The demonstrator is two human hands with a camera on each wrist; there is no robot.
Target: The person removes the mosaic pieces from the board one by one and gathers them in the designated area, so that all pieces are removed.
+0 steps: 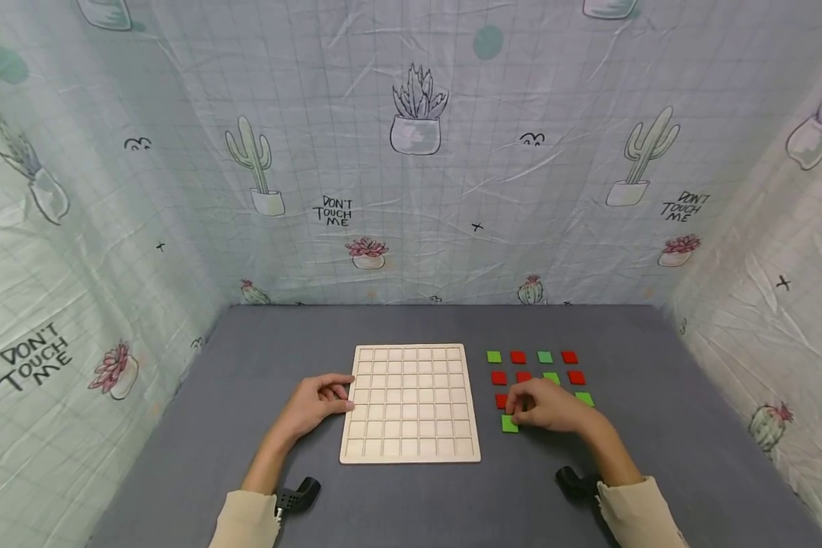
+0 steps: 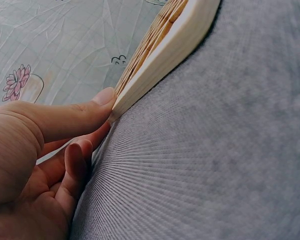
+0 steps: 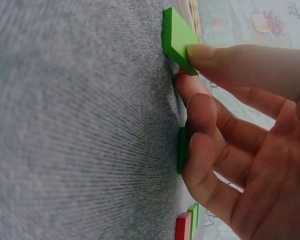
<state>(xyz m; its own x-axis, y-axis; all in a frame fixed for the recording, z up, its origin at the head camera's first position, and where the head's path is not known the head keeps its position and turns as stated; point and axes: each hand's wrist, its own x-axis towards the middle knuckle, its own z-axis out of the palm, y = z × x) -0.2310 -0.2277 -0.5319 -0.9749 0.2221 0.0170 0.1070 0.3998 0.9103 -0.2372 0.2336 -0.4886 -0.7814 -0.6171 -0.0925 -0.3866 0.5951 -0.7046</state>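
Observation:
A square wooden grid board (image 1: 409, 403) lies flat on the grey table. At its left edge rests my left hand (image 1: 317, 403): the thumb and index finger touch the rim, a little apart from each other. In the left wrist view the thumb tip presses on the side of the board (image 2: 164, 62). My right hand (image 1: 551, 406) pinches a bright green square tile (image 1: 510, 424) at one corner with thumb and index finger, right of the board. The right wrist view shows the thumb on the face of this tile (image 3: 178, 40).
Rows of loose red and green tiles lie right of the board, such as a red tile (image 1: 517, 357) and a green tile (image 1: 584, 399). The right hand hides part of them. Patterned cloth walls (image 1: 479, 167) enclose the grey table (image 1: 281, 335).

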